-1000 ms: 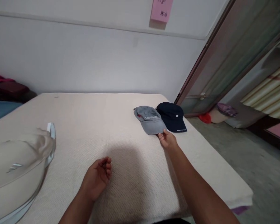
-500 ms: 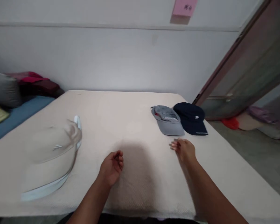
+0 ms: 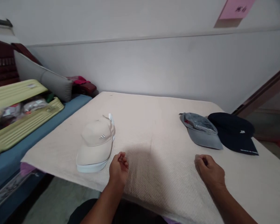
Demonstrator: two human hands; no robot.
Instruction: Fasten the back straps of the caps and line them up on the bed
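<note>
My left hand point(image 3: 119, 168) rests near the table's front with its fingers loosely curled and nothing in them. Just to its left lies a beige cap point(image 3: 95, 135) with a small striped logo, on top of a pale blue cap point(image 3: 91, 168) whose brim and strap peek out. My right hand point(image 3: 210, 170) is closed in a fist at the right, and no object shows in it. Beyond that fist, a grey cap point(image 3: 204, 137) with a patch on its crown sits against a navy cap point(image 3: 233, 130), partly overlapping it. Neither hand touches a cap.
A cream cloth covers the table point(image 3: 140, 118), which stands against a white wall point(image 3: 140, 65). To the left is a blue bed point(image 3: 80, 101) with a grey pillow point(image 3: 43, 74) and an open yellow-green container point(image 3: 37, 116) of packets. A pink note point(image 3: 235, 12) hangs on the wall.
My view has swung left, so the caps appear further right and more of the bed shows. My right hand's fingers, partly extended before, have curled into a fist. The left hand stays curled.
</note>
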